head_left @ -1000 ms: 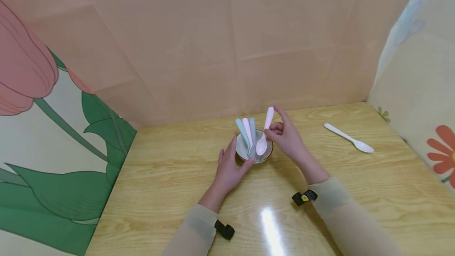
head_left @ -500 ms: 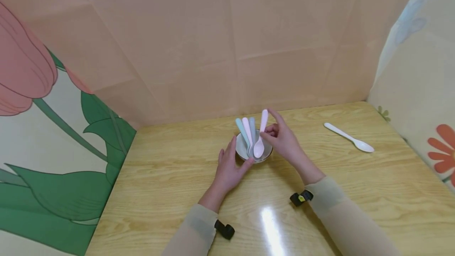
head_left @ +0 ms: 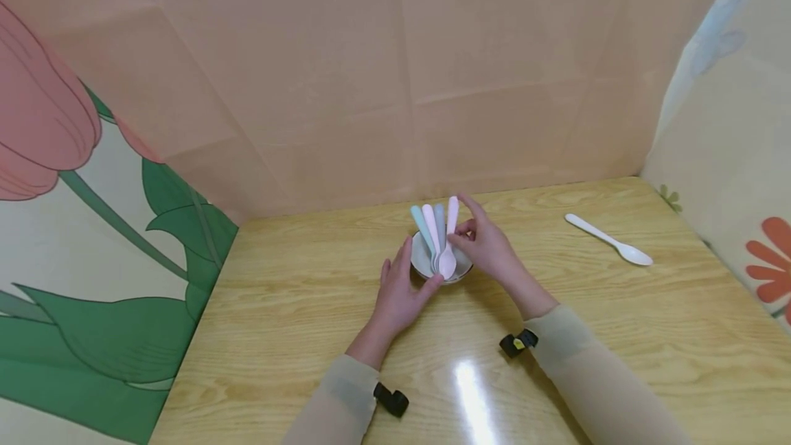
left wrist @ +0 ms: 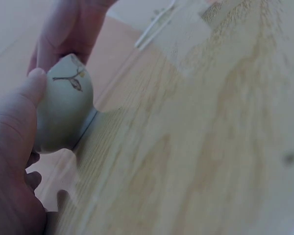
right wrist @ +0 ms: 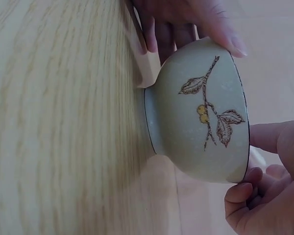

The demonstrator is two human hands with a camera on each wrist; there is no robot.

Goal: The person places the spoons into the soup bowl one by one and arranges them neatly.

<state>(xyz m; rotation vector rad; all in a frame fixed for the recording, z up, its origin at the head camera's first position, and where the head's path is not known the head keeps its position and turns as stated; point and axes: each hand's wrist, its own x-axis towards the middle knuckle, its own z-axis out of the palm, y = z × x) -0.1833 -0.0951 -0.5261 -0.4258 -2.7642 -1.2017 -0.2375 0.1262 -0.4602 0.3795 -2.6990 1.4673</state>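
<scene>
A small pale bowl point(head_left: 423, 263) point(left wrist: 63, 112) point(right wrist: 201, 117) with a leaf sprig painted on its side stands on the wooden table point(head_left: 296, 307). My left hand point(head_left: 398, 290) holds its near-left side, thumb on the rim. Several pastel spoons point(head_left: 432, 225) lean in the bowl, handles fanned away from me. My right hand point(head_left: 485, 246) pinches the handle of a pink spoon point(head_left: 450, 235) whose scoop sits in the bowl beside the others.
A white spoon point(head_left: 608, 240) lies on the table at the far right. Patterned cloth walls close in the table on the left, back and right. A glare patch point(head_left: 472, 390) shines on the near table.
My right hand has lowered the pink spoon and swung it left, so that it now leans in line with the other spoons. The left hand has stayed on the bowl.
</scene>
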